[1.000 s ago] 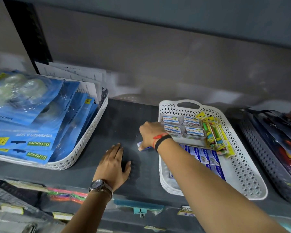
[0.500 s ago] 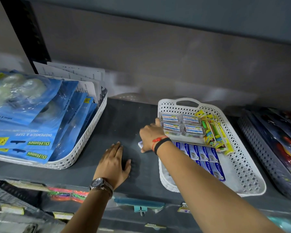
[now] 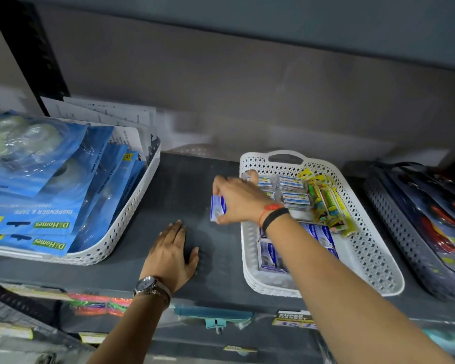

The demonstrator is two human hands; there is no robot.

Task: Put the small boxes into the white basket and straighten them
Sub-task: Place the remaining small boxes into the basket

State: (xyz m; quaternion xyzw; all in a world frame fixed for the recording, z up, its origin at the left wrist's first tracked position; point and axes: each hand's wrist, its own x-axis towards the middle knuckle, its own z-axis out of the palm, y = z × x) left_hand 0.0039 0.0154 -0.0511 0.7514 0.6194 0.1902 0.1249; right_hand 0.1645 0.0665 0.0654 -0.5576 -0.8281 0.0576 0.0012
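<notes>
My right hand (image 3: pixel 241 199) grips a small blue-and-white box (image 3: pixel 217 208), held on edge above the dark shelf just left of the white basket (image 3: pixel 373 264). Inside the basket lie a row of similar blue boxes (image 3: pixel 271 254) along its left and middle, clear-wrapped small boxes (image 3: pixel 292 190) at the back, and yellow-green packets (image 3: pixel 326 203) to the right. My forearm hides part of the blue row. My left hand (image 3: pixel 172 254) rests flat on the shelf, fingers spread, holding nothing.
A white basket (image 3: pixel 126 222) of blue tape-dispenser packs stands at the left. A dark perforated basket (image 3: pixel 394 229) with packaged goods sits at the far right. The shelf front edge (image 3: pixel 221 300) carries price labels. A grey wall closes the back.
My right hand has lifted the small box off the shelf and raised it toward the basket's left rim. My left hand has stayed flat in place.
</notes>
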